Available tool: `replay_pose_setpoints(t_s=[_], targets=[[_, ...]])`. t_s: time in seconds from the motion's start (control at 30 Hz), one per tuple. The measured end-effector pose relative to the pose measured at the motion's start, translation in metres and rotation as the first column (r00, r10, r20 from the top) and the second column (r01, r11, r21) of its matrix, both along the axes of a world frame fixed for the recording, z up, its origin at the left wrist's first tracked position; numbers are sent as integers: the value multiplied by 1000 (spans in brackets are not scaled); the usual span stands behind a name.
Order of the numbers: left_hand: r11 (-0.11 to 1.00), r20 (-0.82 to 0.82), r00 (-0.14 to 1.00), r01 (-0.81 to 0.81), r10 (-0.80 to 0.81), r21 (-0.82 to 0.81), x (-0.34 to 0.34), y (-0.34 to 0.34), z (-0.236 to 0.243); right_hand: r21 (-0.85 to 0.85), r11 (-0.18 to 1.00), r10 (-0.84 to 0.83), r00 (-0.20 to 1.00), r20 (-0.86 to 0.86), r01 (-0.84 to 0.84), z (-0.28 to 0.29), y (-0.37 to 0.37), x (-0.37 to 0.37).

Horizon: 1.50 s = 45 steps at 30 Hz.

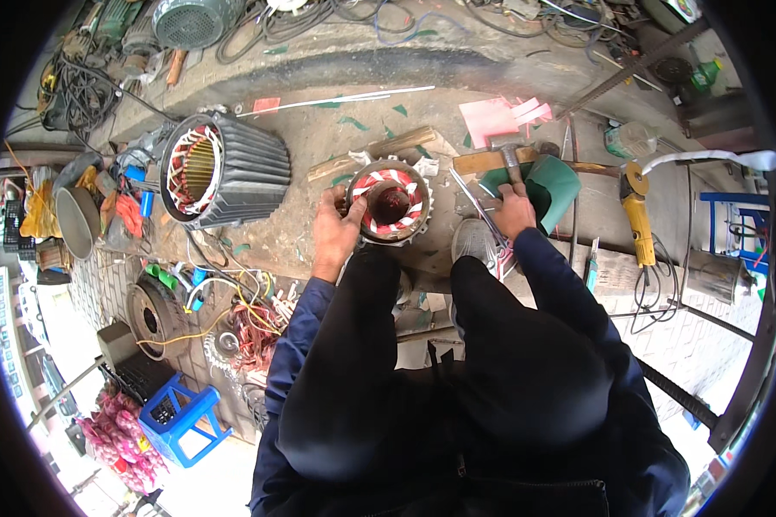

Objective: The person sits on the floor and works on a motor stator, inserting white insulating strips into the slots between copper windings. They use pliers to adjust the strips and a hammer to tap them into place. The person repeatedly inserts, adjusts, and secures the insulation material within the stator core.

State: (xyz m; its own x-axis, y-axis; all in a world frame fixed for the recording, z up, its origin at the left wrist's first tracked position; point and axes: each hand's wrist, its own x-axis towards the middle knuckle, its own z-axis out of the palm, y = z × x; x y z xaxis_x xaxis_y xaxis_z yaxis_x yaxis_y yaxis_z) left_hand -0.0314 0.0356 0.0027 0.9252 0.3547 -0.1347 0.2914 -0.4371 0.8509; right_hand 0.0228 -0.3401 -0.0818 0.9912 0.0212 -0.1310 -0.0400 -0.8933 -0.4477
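Stator point(418, 207): on the ground just ahead of the person's knees, its red-and-white ring facing up.
Left hand point(336, 226): at the stator's left rim, thumb against the ring, fingers curled; cannot tell whether they grip.
Right hand point(515, 213): well apart from the stator, fingers bent at the lower end of a hammer point(510, 158); cannot tell whether they close on anything.
Scissors point(474, 200): blades just left of the right hand.
Green sheet point(554, 187): curled, just beyond the right hand.
Pink paper point(489, 121): beyond the hammer.
Finned motor point(254, 168): on its side, left of the stator.
Grinder point(637, 215): yellow, far right.
Grey motor point(194, 23): farthest, upper left.
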Motion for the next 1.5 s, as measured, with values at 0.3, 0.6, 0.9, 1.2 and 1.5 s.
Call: replay_pose_setpoints(t_s=[0.3,0.6,0.9,1.2,1.5], targets=[[989,173,983,37,-62,143,-14,-16,15,366,930,-101,980,170,32,42,16,-5],[574,167,666,456,-727,680,-18,-13,42,584,707,-211,907,-363,399,24,-7,66],[572,170,623,529,-763,627,-7,-8,39,-14,996,-84,986,142,87,-4,-6,84],[642,162,673,563,-722,521,-9,-24,54,-177,975,-127,990,58,135,62,-86,174],[552,15,685,573,-728,606,-25,-48,32,-553,721,105,854,-509,-418,55,-121,153]])
